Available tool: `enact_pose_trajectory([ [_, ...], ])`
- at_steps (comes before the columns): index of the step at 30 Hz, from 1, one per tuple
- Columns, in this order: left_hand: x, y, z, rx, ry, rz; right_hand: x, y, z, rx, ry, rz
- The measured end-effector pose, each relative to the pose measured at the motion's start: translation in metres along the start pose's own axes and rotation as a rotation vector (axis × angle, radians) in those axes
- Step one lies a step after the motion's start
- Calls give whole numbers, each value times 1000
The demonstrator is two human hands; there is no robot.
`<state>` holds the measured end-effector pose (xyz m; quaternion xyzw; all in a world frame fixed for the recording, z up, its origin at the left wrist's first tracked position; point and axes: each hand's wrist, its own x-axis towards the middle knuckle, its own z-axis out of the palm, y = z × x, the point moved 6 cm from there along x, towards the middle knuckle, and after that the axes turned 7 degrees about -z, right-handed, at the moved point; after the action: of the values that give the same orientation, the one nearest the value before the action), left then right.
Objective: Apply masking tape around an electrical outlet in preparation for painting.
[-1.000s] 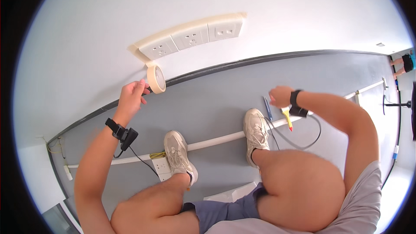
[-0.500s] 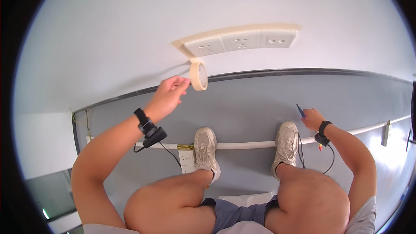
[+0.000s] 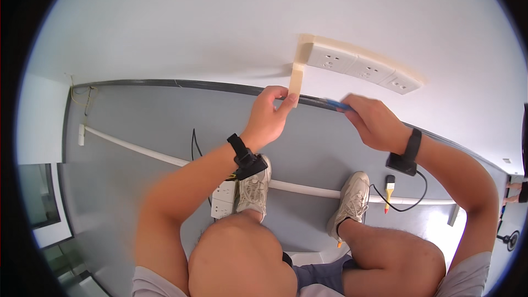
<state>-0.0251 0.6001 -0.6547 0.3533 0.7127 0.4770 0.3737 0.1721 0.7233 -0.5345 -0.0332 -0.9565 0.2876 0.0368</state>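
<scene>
A row of three white wall sockets [image 3: 358, 67] is framed with beige masking tape. A strip of masking tape [image 3: 296, 80] runs down from the frame's left edge into my left hand [image 3: 270, 114], which pinches its lower end. The roll itself is hidden. My right hand [image 3: 375, 122] is just right of it, closed around a slim blue tool [image 3: 335, 103] whose tip points left toward the tape's lower end. Both wrists wear black bands.
I crouch facing a white wall with a dark baseboard [image 3: 181, 84] over a grey floor. A white conduit pipe [image 3: 132, 146] runs along the floor behind my shoes. A white socket box [image 3: 223, 201] sits by my left shoe and a paintbrush [image 3: 389, 189] lies by my right.
My right hand came up from the floor with the blue tool to beside my left hand. My left hand moved from holding the roll near the sockets to pulling a strip downward.
</scene>
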Motion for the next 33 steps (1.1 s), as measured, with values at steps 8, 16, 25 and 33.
enact_pose_trajectory([
  [8,-5,-5,15,-215,82,1,70,-7,33,-62,219,98],
  [16,-7,12,10,-138,200,19,77,11,49,20,352,119],
  [25,-6,12,21,-218,232,25,66,14,43,70,343,79],
  [33,1,20,15,-335,134,-47,31,17,18,-117,309,28],
])
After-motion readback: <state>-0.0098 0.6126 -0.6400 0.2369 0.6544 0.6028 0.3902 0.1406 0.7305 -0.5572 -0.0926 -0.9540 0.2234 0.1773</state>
